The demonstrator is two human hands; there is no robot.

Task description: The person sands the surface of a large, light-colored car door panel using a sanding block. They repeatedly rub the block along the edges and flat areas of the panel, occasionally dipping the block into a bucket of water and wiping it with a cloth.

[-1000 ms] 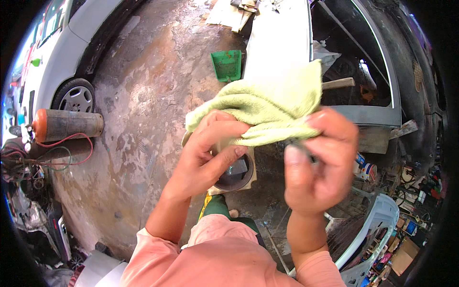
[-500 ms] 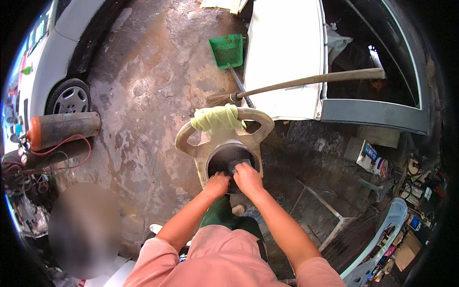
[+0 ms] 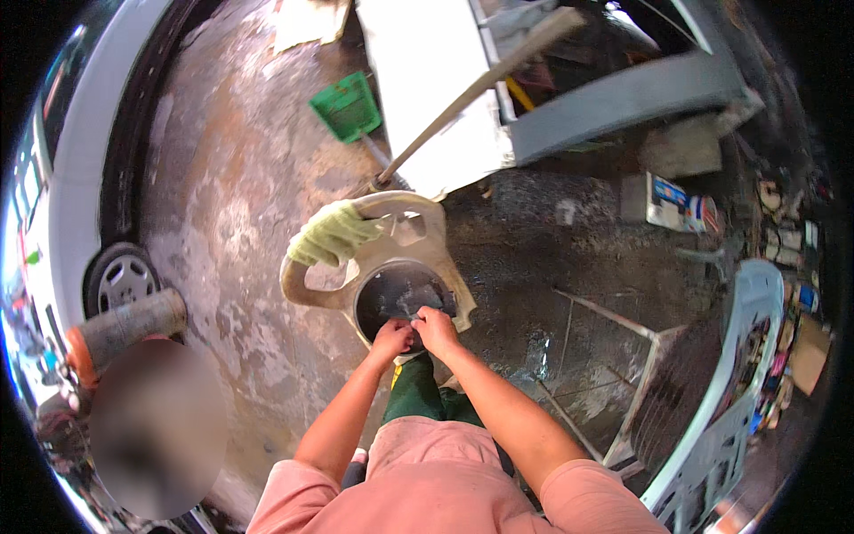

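Observation:
A round dark basin [image 3: 378, 294] rests on the seat of a worn, pale plastic chair [image 3: 418, 206]. Both my hands are at the basin's near side, close together with fingertips nearly meeting. My left hand [image 3: 391, 338] is closed in a pinch, and what lies in its fingers is hidden. My right hand [image 3: 436, 331] has its fingers pressed together on a dark grey flat piece [image 3: 425, 300] inside the basin, whose kind I cannot make out. Over the left part of the chair's backrest hangs a pale yellow-green knitted cloth or glove [image 3: 334, 234].
A broom [image 3: 485, 84] leans across a white panel [image 3: 422, 71] beyond the chair. A green dustpan [image 3: 347, 109] lies near it. To the left are a white car's wheel [image 3: 123, 280] and a gas cylinder [image 3: 133, 325]; to the right, a metal frame [image 3: 636, 400] and a light-blue plastic chair [image 3: 743, 338].
My view has turned and shifted, so the chair and basin appear further left and tilted. My hands have drawn closer together at the basin's near side.

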